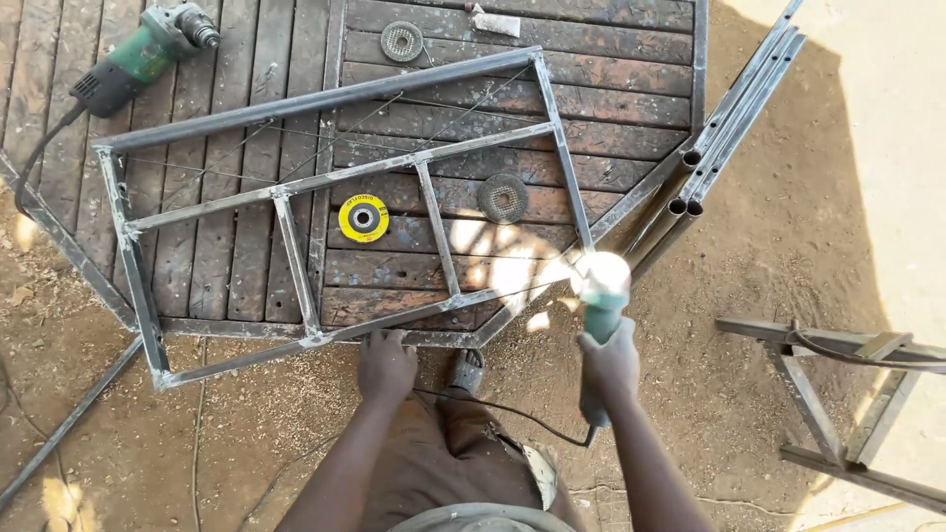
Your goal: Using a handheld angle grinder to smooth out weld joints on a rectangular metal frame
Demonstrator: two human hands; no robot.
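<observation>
A welded steel frame of square tube lies flat on a wooden platform. My right hand grips a green angle grinder; its disc end sits at the frame's near right corner, glaring white in the sun. Its black cord trails back toward my legs. My left hand presses down on the frame's near rail, fingers bent over the tube.
A second green angle grinder rests at the far left. A yellow disc and two grey discs lie on the planks. Steel pipes lean at the right; another metal frame stands on sandy ground.
</observation>
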